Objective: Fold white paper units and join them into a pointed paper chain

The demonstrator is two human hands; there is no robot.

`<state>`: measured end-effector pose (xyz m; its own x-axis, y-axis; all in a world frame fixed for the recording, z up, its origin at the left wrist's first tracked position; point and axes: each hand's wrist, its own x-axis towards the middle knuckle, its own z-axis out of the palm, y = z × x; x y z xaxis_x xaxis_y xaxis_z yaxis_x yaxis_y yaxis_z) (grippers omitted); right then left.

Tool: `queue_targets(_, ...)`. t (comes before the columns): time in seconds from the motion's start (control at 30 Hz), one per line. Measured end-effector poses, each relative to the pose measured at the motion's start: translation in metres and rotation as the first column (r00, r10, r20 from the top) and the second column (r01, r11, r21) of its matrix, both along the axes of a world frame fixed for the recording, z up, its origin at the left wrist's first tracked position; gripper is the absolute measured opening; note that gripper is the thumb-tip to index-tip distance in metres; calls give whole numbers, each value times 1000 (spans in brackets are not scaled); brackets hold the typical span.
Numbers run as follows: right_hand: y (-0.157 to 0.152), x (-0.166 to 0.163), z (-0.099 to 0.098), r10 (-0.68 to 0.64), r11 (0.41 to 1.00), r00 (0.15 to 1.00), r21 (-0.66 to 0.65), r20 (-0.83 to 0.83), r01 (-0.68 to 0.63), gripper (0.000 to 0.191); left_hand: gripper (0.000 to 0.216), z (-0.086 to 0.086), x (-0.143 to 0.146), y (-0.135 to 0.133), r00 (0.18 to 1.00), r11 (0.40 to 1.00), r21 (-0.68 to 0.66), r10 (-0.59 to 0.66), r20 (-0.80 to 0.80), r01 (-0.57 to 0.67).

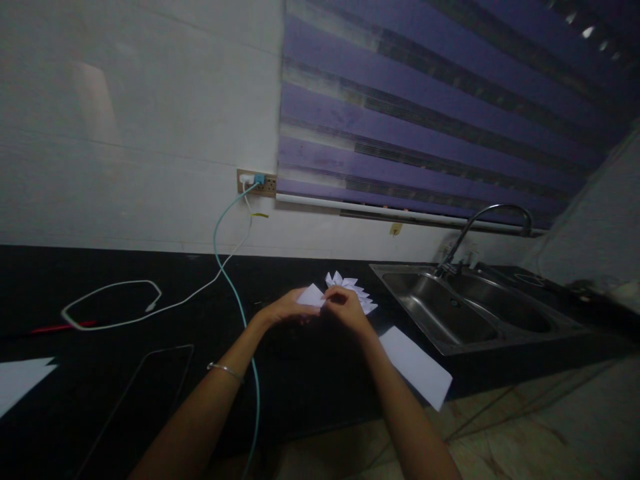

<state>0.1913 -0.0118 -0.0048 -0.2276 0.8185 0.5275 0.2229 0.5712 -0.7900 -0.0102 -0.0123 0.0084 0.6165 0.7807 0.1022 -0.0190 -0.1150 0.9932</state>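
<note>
Above the black counter, my left hand (287,308) is closed on a small folded piece of white paper (311,295). My right hand (345,308) pinches the right edge of the same paper, its thumb and fingertips pressed together. Just behind my right hand lie several pointed folded paper pieces (367,308) in a row, partly covered by that hand. A rectangular white paper (417,367) rests near the counter's front edge, right of my right forearm. My left fingers are partly hidden behind the paper.
A double steel sink (435,339) with a curved faucet (467,230) is at the right. A teal cable (231,283) and a white cable (195,293) run from the wall socket (267,185) across the counter (320,400). White sheets (23,380) lie at far left.
</note>
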Motion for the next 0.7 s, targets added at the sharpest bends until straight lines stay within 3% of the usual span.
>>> queue_targets(0.17,-1,-2,3,22,992,993,-119,-119,-36,13,32,-1,1,0,996,997,25,-78,44,77)
queue_targets(0.37,2,-4,3,-71,994,976,-96,-205,52,15,45,-12,4,5,986,987,-13,-163,-23,163)
queue_targets(0.57,3,-4,0,-45,994,975,-110,-216,22,10,55,-8,10,7,994,984,-177,-6,112,26)
queue_targets(0.7,2,-6,-2,12,983,979,-178,-204,-49,9,70,-10,12,10,990,968,-249,7,143,29)
